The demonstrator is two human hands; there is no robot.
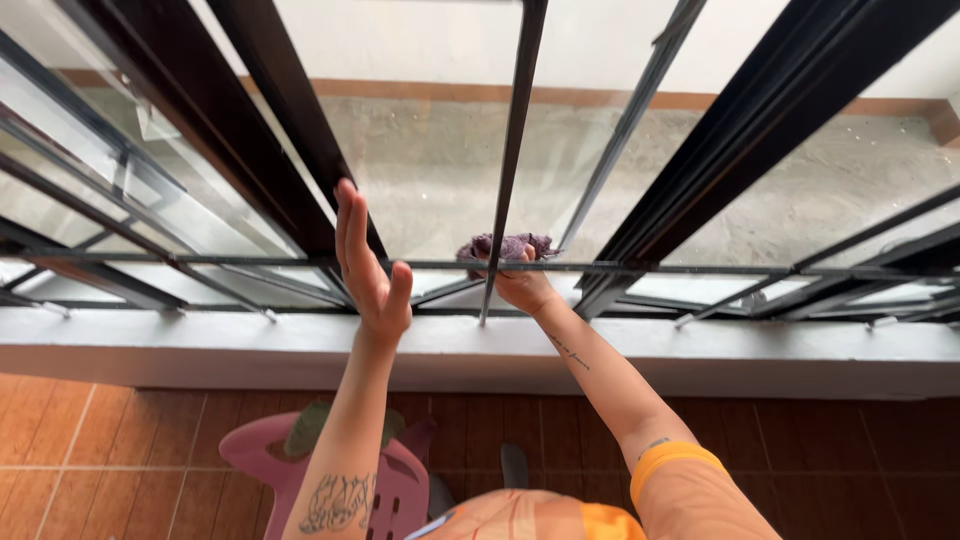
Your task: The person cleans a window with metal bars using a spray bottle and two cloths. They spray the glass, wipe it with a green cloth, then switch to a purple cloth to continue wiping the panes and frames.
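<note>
My left hand (365,265) is raised flat with its fingers apart, palm toward a black window frame bar (290,120), and it holds nothing. My right hand (522,285) reaches past a thin vertical metal bar (510,160) and grips a crumpled purple cloth (505,246), pressed near the horizontal black rail (700,269) of the window grille. The fingers of that hand are mostly hidden behind the cloth.
A white sill (150,345) runs below the grille. Slanted black window frames (760,110) and glass panes fill the upper view, with a grey concrete surface (440,160) beyond. Below are brown floor tiles (120,450) and a pink plastic chair (390,480).
</note>
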